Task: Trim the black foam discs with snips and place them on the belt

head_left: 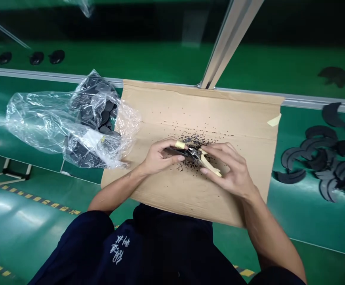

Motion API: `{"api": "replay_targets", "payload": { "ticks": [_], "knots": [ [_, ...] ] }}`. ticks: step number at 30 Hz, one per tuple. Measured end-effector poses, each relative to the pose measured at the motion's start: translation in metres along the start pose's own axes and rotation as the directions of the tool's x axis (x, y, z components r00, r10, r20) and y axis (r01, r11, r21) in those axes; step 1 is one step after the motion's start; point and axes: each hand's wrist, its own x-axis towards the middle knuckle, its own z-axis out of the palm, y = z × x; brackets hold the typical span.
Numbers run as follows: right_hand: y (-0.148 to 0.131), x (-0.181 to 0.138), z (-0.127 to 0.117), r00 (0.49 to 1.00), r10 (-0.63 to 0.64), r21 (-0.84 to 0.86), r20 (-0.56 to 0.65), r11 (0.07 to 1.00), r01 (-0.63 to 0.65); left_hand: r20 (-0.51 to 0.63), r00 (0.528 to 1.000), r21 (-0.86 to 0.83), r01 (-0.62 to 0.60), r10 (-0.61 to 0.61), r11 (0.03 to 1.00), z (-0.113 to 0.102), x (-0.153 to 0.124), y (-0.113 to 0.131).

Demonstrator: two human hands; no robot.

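My left hand [161,156] pinches a thin black curved plastic part [175,151] between thumb and fingers; yellow tape wraps one fingertip. In my right hand [231,166] are cutting pliers [204,159] with pale yellow handles, my fingers closed around them. The pliers' metal jaws meet the near end of the black part; whether they bite into it is too small to tell. Below both hands, many tiny black bits [190,138] lie scattered over a cardboard sheet [166,194].
Left of the cardboard, a clear plastic bag [46,118] holds black curved parts [107,116]. More black curved parts [321,146] lie in a loose pile on the green table at right. A metal post [231,39] rises behind the cardboard. Yellow tape [274,120] sits on its right edge.
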Motion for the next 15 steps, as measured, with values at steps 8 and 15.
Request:
{"api": "replay_targets", "payload": {
  "ticks": [8,15],
  "knots": [
    [0.0052,-0.0054,-0.0028,0.999,-0.016,-0.037,0.042,0.999,0.018,0.042,0.997,0.141,-0.064,0.059,0.988,-0.0019,0.0014,0.0004],
    [0.0046,-0.0061,-0.0099,0.995,-0.023,-0.038,0.096,0.999,0.027,0.062,0.99,0.19,-0.137,0.128,0.972,-0.0031,0.0005,-0.0025]
  ]
}}
